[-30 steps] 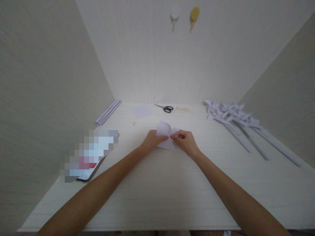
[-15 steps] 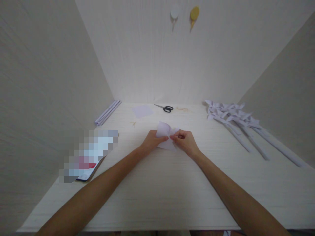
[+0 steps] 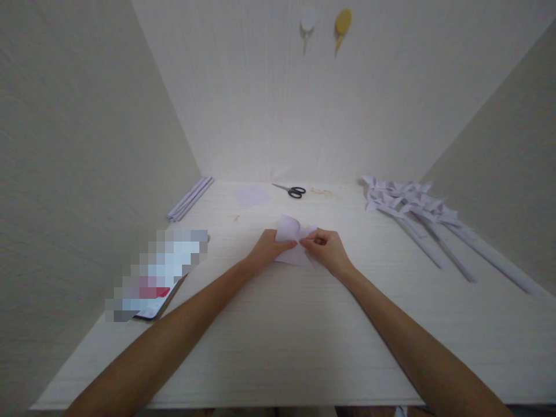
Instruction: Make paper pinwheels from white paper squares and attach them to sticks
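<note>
Between my two hands is a pale sheet of paper (image 3: 287, 229), its top edge curled over toward the middle. My left hand (image 3: 266, 248) grips its left side, with the thumb pressed on the centre of the sheet. The fingers of my right hand (image 3: 328, 249) pinch the paper near the middle and right side, close to the left thumb. Behind them on the table lie a flat square of paper (image 3: 252, 196) and black-handled scissors (image 3: 295, 191).
Several rolled paper sticks (image 3: 190, 200) lie at the back left. A phone (image 3: 160, 284) with a blurred screen is at left. On the right lie paper pinwheels on sticks (image 3: 417, 202). Small rubber bands (image 3: 320, 191) sit near the scissors. White (image 3: 307, 22) and yellow hooks (image 3: 343, 23) are on the wall.
</note>
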`<control>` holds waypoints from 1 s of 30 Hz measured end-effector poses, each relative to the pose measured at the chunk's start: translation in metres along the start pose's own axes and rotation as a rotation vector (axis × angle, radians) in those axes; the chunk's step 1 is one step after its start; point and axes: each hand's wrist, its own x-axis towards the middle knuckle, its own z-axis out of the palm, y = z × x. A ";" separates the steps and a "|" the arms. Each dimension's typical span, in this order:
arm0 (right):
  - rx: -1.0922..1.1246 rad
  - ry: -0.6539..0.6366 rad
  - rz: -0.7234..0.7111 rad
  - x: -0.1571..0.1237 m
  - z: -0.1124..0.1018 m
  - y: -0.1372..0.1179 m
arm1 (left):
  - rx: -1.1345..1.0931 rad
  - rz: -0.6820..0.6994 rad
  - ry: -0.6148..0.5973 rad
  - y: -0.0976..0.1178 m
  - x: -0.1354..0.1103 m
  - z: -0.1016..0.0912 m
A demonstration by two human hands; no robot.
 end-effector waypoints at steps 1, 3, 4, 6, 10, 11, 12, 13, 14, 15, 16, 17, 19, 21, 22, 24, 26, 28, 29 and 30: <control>-0.003 0.004 -0.003 0.000 0.000 0.000 | -0.007 -0.009 0.000 0.000 0.000 0.000; -0.004 0.010 -0.007 0.000 0.000 0.000 | -0.025 -0.028 -0.001 0.001 0.000 0.001; -0.003 0.011 -0.007 0.000 0.000 -0.001 | -0.033 -0.032 -0.004 0.001 0.000 0.001; -0.007 0.010 -0.007 -0.001 0.000 -0.002 | -0.038 -0.034 -0.001 0.002 0.000 0.001; -0.028 0.016 -0.024 -0.001 0.001 -0.003 | -0.008 -0.034 0.036 0.000 0.001 0.001; -0.032 0.025 -0.034 -0.002 0.002 -0.003 | -0.004 -0.037 0.043 0.000 0.001 0.001; -0.031 0.039 -0.045 -0.002 0.002 -0.003 | -0.008 -0.037 0.047 0.000 0.000 0.001; -0.026 0.055 -0.055 -0.003 0.003 -0.003 | -0.017 -0.035 0.052 0.000 0.000 0.002; -0.013 0.072 -0.062 -0.003 0.004 -0.004 | -0.033 -0.033 0.057 0.001 -0.001 0.003; 0.012 0.093 -0.066 -0.004 0.004 -0.005 | -0.058 -0.025 0.061 0.001 -0.001 0.004; 0.053 0.119 -0.071 -0.004 0.005 -0.006 | -0.086 -0.012 0.064 0.002 -0.002 0.005; 0.109 0.146 -0.076 -0.005 0.006 -0.007 | -0.113 0.000 0.069 0.002 -0.003 0.006; 0.242 0.175 -0.080 -0.006 0.007 -0.010 | -0.140 0.018 0.090 0.003 -0.004 0.008; 0.361 0.152 -0.057 -0.006 0.008 -0.011 | -0.133 0.036 0.119 0.002 -0.004 0.009; 0.402 0.124 -0.033 -0.006 0.008 -0.011 | -0.126 0.044 0.131 0.002 -0.004 0.010; 0.450 0.070 0.018 -0.006 0.009 -0.010 | -0.115 0.064 0.133 0.002 -0.004 0.010; 0.466 0.050 0.048 -0.006 0.009 -0.008 | -0.097 0.076 0.123 0.002 -0.004 0.010; 0.470 0.050 0.057 -0.006 0.009 -0.007 | -0.068 0.079 0.113 0.002 -0.005 0.010; 0.471 0.055 0.057 -0.006 0.009 -0.007 | -0.054 0.079 0.108 0.002 -0.005 0.010; 0.472 0.059 0.057 -0.006 0.009 -0.006 | -0.042 0.079 0.108 0.003 -0.005 0.010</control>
